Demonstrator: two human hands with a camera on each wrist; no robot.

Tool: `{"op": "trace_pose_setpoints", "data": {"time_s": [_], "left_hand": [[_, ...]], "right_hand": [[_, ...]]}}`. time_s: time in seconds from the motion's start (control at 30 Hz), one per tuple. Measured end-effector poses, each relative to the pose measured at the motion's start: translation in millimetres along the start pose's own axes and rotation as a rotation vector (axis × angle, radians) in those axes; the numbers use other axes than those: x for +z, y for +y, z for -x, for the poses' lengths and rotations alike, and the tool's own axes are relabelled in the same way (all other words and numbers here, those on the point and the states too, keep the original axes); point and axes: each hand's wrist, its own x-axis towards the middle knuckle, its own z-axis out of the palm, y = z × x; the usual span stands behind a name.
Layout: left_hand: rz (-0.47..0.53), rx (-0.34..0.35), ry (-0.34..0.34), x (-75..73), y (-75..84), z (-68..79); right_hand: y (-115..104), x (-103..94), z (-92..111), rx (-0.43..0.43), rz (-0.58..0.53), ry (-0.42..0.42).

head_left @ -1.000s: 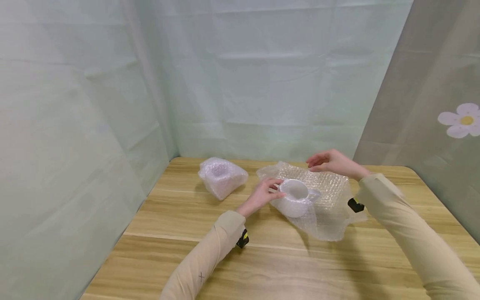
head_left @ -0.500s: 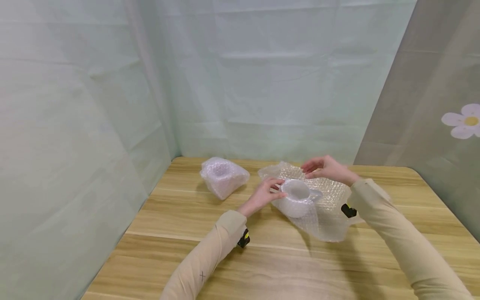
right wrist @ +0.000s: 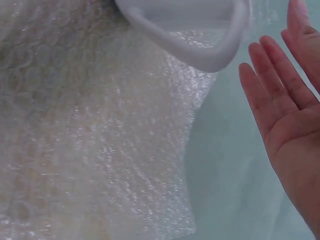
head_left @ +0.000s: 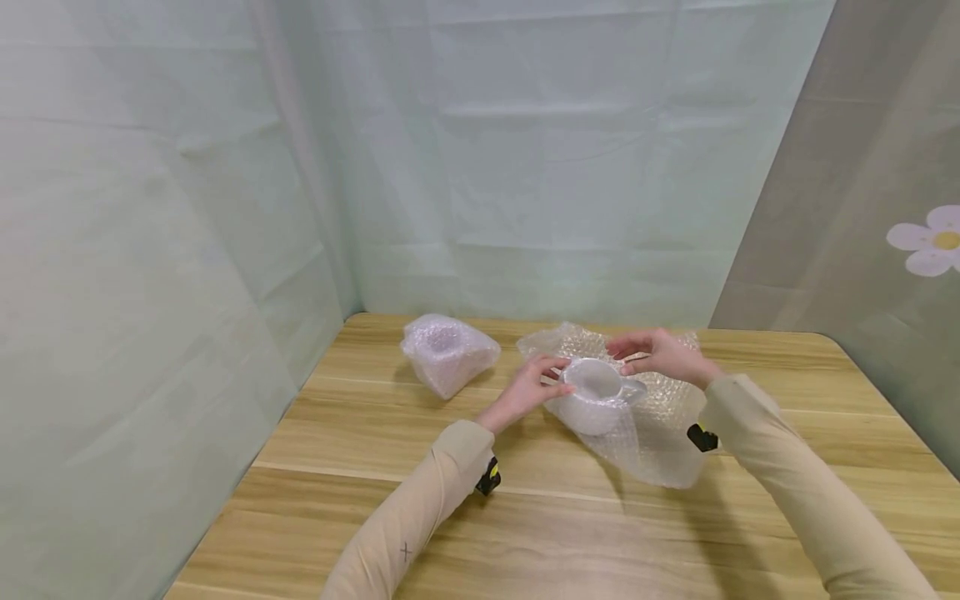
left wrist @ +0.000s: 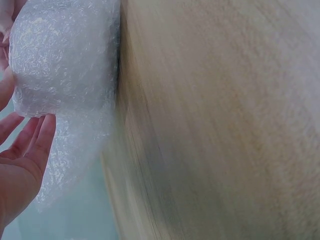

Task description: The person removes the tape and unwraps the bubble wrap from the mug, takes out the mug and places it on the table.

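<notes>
A white mug (head_left: 596,379) stands upright on a spread sheet of bubble wrap (head_left: 667,454), its opening facing up and its handle (right wrist: 205,59) pointing right. Part of the sheet is folded up round the mug's left and near side. My left hand (head_left: 525,385) holds the wrapped mug at its left, thumb on the near rim and fingers farther back; the left wrist view has the fingertips (left wrist: 46,127) against the bubbles. Just behind the mug's right rim hovers my right hand (head_left: 662,354), thumb and fingers apart, holding nothing. In the right wrist view its palm (right wrist: 290,125) is beside the handle.
To the left on the wooden table (head_left: 360,517) lies another bundle (head_left: 450,358) wrapped in bubble wrap. Pale cloth (head_left: 540,167) hangs behind the table and along its left side. A grey-brown panel with a flower (head_left: 930,242) is at the right.
My right hand has come down and slightly left, closer to the mug's rim. The left hand and mug stay in place.
</notes>
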Motion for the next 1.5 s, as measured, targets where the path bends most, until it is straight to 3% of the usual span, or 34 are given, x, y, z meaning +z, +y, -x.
{"op": "trace_pose_setpoints", "data": {"time_s": [0.33, 0.53, 0.73, 1.03, 1.3, 1.5], "left_hand": [[-0.012, 0.004, -0.007, 0.4, 0.2, -0.1], [-0.005, 0.016, -0.003, 1.4, -0.9, -0.6], [-0.004, 0.015, -0.003, 2.1, -0.5, -0.6], [-0.045, -0.001, 0.000, -0.5, 5.2, 0.2], [-0.107, -0.011, 0.027, -2.2, 13.2, 2.8], [-0.129, 0.037, 0.068, -2.7, 16.2, 3.5]], "right_hand": [[12, 8.2, 11, 0.007, -0.111, -0.098], [17, 14.7, 13, 0.011, -0.098, -0.083], [13, 18.0, 14, 0.086, -0.032, -0.050], [10, 18.7, 12, 0.117, -0.012, -0.028], [8, 18.6, 12, 0.097, -0.008, -0.031], [10, 17.9, 12, 0.088, -0.016, -0.040]]}}
